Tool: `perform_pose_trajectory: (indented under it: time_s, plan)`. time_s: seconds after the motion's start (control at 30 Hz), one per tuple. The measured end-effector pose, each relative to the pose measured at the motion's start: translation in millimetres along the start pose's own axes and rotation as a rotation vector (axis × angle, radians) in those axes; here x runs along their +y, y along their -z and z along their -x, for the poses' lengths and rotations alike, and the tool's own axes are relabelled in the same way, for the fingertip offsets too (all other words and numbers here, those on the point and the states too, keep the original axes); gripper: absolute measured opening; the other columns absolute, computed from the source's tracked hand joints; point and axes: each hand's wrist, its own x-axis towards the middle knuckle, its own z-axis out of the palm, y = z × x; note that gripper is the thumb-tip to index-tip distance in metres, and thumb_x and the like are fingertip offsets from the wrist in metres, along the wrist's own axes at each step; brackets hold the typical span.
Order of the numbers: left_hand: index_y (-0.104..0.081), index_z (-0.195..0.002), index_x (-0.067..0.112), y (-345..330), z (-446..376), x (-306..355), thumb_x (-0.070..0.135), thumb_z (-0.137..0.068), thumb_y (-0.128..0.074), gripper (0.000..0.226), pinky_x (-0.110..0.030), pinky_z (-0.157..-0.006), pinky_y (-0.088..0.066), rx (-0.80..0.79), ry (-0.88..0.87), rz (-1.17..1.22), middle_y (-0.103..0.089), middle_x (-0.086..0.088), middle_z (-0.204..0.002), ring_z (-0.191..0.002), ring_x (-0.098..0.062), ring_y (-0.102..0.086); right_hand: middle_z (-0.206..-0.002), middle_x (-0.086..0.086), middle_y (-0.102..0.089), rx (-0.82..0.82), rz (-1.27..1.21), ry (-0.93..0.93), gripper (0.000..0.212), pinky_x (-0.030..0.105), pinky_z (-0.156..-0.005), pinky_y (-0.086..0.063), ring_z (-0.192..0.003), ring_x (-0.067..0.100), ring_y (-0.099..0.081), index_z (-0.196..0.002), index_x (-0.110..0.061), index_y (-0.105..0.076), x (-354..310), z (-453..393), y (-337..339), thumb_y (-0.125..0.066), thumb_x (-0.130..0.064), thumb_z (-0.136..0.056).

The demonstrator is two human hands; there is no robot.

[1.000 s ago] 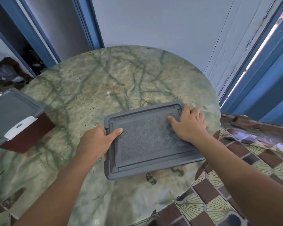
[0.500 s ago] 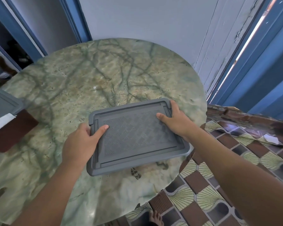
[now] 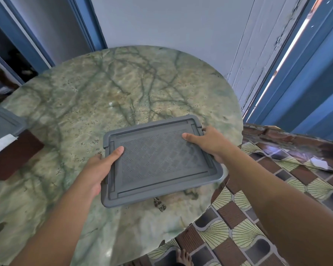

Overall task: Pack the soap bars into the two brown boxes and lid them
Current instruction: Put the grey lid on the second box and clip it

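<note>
Head view: gray lid (image 3: pixel 158 160) hides its box; second box (image 3: pixel 12 150) cropped left

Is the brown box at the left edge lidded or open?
Lidded: a grey lid with a white latch sits on the brown box. Whether the latch is fastened cannot be told.

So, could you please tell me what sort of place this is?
Probably a home, perhaps a porch or entryway: a round marble-look table, patterned floor tiles and blue-painted door frames beside a white wall.
</note>
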Motion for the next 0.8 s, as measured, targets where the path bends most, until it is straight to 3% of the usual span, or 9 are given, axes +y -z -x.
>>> perform_pose_trajectory:
  time_s: [0.1,0.23,0.4,0.47,0.53,0.7,0.8]
  plan:
    - [-0.067,-0.12,0.016,-1,2,0,0.067,-0.059,-0.089,0.082,-0.055,-0.092,-0.056,-0.012,-0.012,0.02,-0.074,-0.009,-0.111,-0.099,-0.034,-0.071,-0.107,0.002,-0.065,-0.012,0.028,0.005,0.068,0.05,-0.086,-0.062,-0.097,0.026,-0.072,-0.113,-0.021,-0.045,-2,1,1,-0.09,-0.053,-0.073]
    - [-0.072,-0.108,0.017,10,-4,0,0.055,-0.073,-0.085,0.054,-0.046,-0.08,-0.06,-0.029,-0.045,0.007,-0.078,-0.009,-0.097,-0.088,-0.032,-0.074,-0.113,-0.001,-0.074,0.012,0.05,0.034,0.092,0.048,-0.081,-0.064,-0.094,0.024,-0.076,-0.12,-0.026,-0.059,5,0,-10,-0.09,-0.075,-0.048]
    - [-0.074,-0.106,0.017,48,-15,-4,0.058,-0.071,-0.085,0.055,-0.044,-0.076,-0.061,-0.023,-0.063,-0.025,-0.079,-0.005,-0.088,-0.085,-0.03,-0.076,-0.105,-0.005,-0.074,0.054,0.029,0.092,0.062,0.043,-0.078,-0.064,-0.089,0.018,-0.075,-0.109,-0.029,-0.062,6,10,-50,-0.089,-0.065,-0.065]
    - [-0.074,-0.108,0.02,66,-20,-6,0.063,-0.064,-0.085,0.062,-0.048,-0.082,-0.06,-0.028,-0.054,-0.026,-0.079,-0.005,-0.095,-0.09,-0.031,-0.075,-0.104,-0.005,-0.074,0.055,0.011,0.106,0.056,0.042,-0.076,-0.064,-0.087,0.016,-0.075,-0.108,-0.029,-0.062,1,13,-69,-0.088,-0.061,-0.07]
    - [-0.073,-0.11,0.022,84,-24,-7,0.066,-0.062,-0.085,0.066,-0.051,-0.089,-0.059,-0.023,-0.053,-0.026,-0.078,-0.005,-0.102,-0.095,-0.031,-0.074,-0.103,-0.005,-0.074,0.053,0.016,0.116,0.058,0.043,-0.076,-0.064,-0.087,0.017,-0.075,-0.108,-0.029,-0.062,-4,13,-87,-0.086,-0.064,-0.069]
    - [-0.077,-0.105,0.021,127,-37,-14,0.06,-0.063,-0.084,0.058,-0.053,-0.086,-0.06,-0.037,-0.049,-0.017,-0.079,-0.005,-0.094,-0.088,-0.03,-0.077,-0.103,-0.004,-0.072,0.057,0.082,0.12,0.063,0.046,-0.078,-0.064,-0.089,0.019,-0.074,-0.105,-0.03,-0.057,-19,19,-133,-0.081,-0.074,-0.067]
    - [-0.076,-0.104,0.019,154,-39,-19,0.051,-0.078,-0.082,0.042,-0.049,-0.084,-0.06,-0.02,-0.059,-0.009,-0.079,-0.005,-0.09,-0.087,-0.03,-0.076,-0.102,-0.007,-0.07,0.074,0.144,0.124,0.057,0.043,-0.078,-0.062,-0.089,0.016,-0.071,-0.108,-0.028,-0.057,-29,27,-162,-0.078,-0.07,-0.076]
